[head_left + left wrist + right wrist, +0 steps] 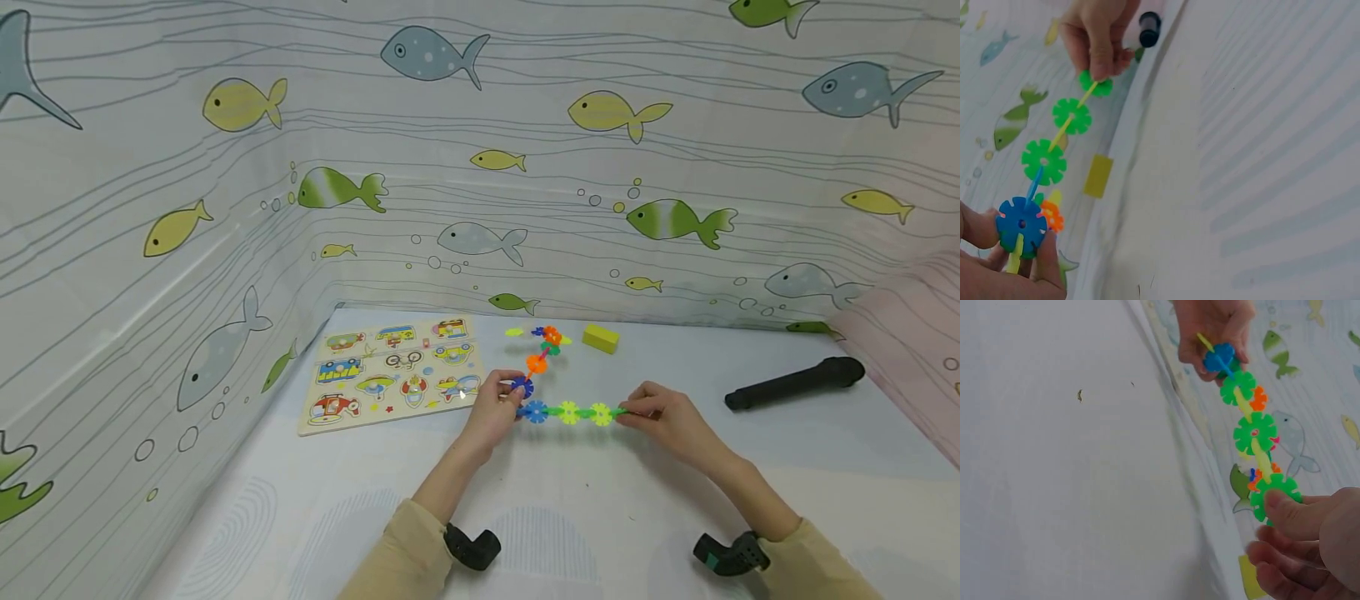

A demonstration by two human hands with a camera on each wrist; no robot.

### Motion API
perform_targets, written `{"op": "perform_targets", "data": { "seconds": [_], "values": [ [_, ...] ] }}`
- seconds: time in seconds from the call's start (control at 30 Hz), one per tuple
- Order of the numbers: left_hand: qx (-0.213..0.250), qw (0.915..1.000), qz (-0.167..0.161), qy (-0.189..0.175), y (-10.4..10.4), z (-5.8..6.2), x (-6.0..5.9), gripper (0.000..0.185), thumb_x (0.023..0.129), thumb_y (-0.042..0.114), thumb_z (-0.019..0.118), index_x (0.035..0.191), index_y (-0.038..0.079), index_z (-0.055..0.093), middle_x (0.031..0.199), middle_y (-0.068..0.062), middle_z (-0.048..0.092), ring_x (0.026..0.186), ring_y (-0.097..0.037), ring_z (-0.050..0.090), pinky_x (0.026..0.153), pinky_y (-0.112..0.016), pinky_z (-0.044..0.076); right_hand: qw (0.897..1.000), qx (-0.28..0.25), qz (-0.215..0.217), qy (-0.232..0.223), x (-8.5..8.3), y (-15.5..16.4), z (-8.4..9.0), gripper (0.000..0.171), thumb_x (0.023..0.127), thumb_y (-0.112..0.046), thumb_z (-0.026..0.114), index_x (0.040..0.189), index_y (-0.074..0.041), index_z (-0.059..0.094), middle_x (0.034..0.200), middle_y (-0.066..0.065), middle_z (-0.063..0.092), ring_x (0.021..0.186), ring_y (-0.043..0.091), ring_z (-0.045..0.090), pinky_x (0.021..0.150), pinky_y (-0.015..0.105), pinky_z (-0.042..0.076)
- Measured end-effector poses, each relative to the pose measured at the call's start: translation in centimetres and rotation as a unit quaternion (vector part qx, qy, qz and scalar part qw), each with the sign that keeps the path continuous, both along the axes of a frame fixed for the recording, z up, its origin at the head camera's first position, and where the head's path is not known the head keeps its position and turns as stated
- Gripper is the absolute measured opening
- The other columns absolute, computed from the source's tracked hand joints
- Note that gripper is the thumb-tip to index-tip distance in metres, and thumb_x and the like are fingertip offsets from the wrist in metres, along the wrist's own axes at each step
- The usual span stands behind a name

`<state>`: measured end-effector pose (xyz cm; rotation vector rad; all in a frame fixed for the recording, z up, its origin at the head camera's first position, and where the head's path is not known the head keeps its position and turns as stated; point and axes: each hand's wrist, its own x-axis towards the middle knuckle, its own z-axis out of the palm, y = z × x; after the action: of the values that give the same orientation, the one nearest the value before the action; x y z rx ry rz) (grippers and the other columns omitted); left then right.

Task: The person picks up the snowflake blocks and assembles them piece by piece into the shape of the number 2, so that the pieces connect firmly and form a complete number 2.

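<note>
A chain of interlocking snowflake discs (568,412) stretches level between the two hands, in blue, green and yellow-green. At its left end, my left hand (491,414) grips the chain with thumb and fingers around a blue disc (1021,226). A green disc (1274,492) at the other end is pinched between thumb and fingers of my right hand (670,421). Beyond the left hand, a dark blue disc (522,387) and an orange disc (537,363) lead up to a cluster of colored discs (552,336).
To the left lies a wooden picture puzzle board (397,406) with vehicles. A yellow block (601,338) sits near the back wall, and a black microphone-shaped object (795,384) lies at the right. Fish-printed curtains (555,217) enclose the white tabletop (622,525).
</note>
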<state>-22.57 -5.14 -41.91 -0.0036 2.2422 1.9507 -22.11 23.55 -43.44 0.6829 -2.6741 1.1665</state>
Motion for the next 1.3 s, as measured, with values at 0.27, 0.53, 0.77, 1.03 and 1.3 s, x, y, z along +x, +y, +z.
{"op": "perform_targets", "data": {
  "seconds": [0.27, 0.53, 0.77, 1.03, 1.3],
  "values": [
    [-0.004, 1.0000, 0.008, 0.003, 0.2, 0.1, 0.2, 0.032, 0.106, 0.008, 0.046, 0.137, 0.007, 0.050, 0.115, -0.015, 0.055, 0.094, -0.022, 0.054, 0.091, -0.041, 0.056, 0.998, -0.055, 0.024, -0.017, 0.0, -0.4, -0.7, 0.014, 0.087, 0.003, 0.071, 0.100, 0.007, 0.076, 0.082, 0.015, 0.076, 0.068, 0.016, 0.073, 0.063, 0.027, 0.060],
    [-0.005, 0.9998, 0.019, 0.007, 0.3, 0.2, 0.2, 0.031, 0.105, 0.008, 0.046, 0.136, 0.009, 0.050, 0.116, -0.013, 0.053, 0.092, -0.022, 0.054, 0.090, -0.042, 0.055, 0.996, -0.068, 0.030, 0.047, 0.1, -1.0, -1.4, 0.014, 0.085, 0.010, 0.070, 0.097, 0.007, 0.076, 0.080, 0.014, 0.076, 0.063, 0.014, 0.072, 0.059, 0.027, 0.059],
    [-0.014, 0.9998, 0.013, 0.010, 0.3, 0.1, 0.2, 0.031, 0.104, 0.007, 0.048, 0.135, 0.009, 0.051, 0.115, -0.013, 0.054, 0.090, -0.021, 0.054, 0.087, -0.040, 0.055, 0.993, -0.081, 0.037, 0.083, 0.2, -1.2, -1.4, 0.017, 0.083, 0.016, 0.068, 0.098, 0.012, 0.074, 0.079, 0.015, 0.075, 0.061, 0.014, 0.071, 0.056, 0.028, 0.059],
    [-0.018, 0.9997, 0.014, 0.006, 0.6, 0.1, 0.4, 0.030, 0.104, 0.006, 0.047, 0.134, 0.009, 0.052, 0.112, -0.013, 0.054, 0.091, -0.021, 0.054, 0.088, -0.040, 0.056, 0.989, -0.077, 0.030, 0.124, 0.4, -1.5, -1.1, 0.019, 0.078, 0.020, 0.070, 0.094, 0.011, 0.075, 0.076, 0.013, 0.074, 0.059, 0.012, 0.069, 0.054, 0.026, 0.058],
    [-0.017, 0.9998, -0.006, -0.003, 0.6, -0.1, 0.3, 0.030, 0.105, 0.008, 0.046, 0.135, 0.008, 0.051, 0.112, -0.013, 0.054, 0.093, -0.021, 0.054, 0.090, -0.040, 0.056, 0.999, -0.024, -0.002, -0.033, 0.5, -0.5, 0.5, 0.016, 0.085, 0.002, 0.074, 0.099, 0.007, 0.076, 0.080, 0.009, 0.076, 0.067, 0.014, 0.071, 0.060, 0.027, 0.059]
  ]
}}
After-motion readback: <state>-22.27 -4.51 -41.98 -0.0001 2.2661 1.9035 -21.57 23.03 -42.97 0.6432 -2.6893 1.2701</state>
